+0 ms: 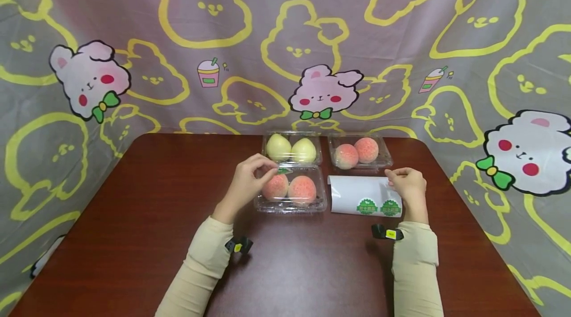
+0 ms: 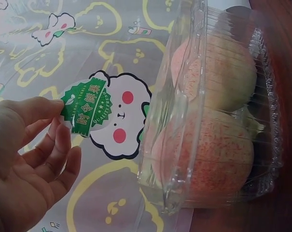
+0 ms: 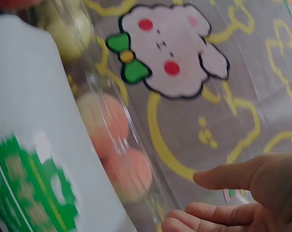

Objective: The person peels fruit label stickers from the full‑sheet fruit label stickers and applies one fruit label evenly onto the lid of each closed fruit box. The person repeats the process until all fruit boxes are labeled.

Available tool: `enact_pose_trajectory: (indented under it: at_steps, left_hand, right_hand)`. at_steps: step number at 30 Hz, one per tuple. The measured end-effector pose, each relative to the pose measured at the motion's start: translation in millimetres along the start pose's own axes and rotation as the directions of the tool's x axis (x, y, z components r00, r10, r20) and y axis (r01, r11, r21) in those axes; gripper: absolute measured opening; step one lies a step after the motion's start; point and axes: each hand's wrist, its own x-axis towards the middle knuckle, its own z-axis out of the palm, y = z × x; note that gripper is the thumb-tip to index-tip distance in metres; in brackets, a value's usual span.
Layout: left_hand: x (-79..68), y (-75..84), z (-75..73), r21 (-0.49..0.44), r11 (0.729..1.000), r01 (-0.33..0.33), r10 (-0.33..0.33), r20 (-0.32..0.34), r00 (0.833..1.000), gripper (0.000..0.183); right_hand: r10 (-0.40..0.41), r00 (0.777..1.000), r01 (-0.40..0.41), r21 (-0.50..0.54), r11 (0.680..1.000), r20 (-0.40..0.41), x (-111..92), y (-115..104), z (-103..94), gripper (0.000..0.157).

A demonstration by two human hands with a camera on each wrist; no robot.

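Between thumb and forefinger, my left hand [image 1: 248,181] pinches a round green sticker [image 2: 84,107] with Chinese lettering. The sticker hovers over the far left part of a closed clear plastic box [image 1: 292,209], apart from its lid in the left wrist view. Two pink peaches [image 1: 302,190] lie inside that box. To its right is a white sticker sheet [image 1: 357,189], curled along its edges, bearing two green stickers on its near edge. Beside the sheet's right end is my right hand [image 1: 409,188]; its thumb and fingers are apart with nothing between them in the right wrist view.
Behind the front box stands a clear box [image 1: 318,154] with two pale yellow-green fruits. A second peach box [image 1: 384,160] stands behind the sheet. The brown table [image 1: 178,188] meets a patterned curtain [image 1: 250,64] at the back and sides.
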Motion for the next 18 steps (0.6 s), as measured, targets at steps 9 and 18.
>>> enact_pose_trajectory:
  at_steps: [9, 18]
  left_hand:
    - [-0.1, 0.3, -0.3, 0.004, 1.0, 0.017, -0.017, 0.006, 1.0, 0.006]
    - [-0.4, 1.0, 0.4, -0.001, 1.0, 0.009, -0.009, 0.006, 1.0, 0.006]
  right_hand:
    - [-0.162, 0.978, 0.155, 0.062, 0.986, 0.129, -4, -25, 27.4, 0.035]
    - [-0.224, 0.923, 0.198, 0.114, 0.974, 0.313, -6, -44, 47.5, 0.025]
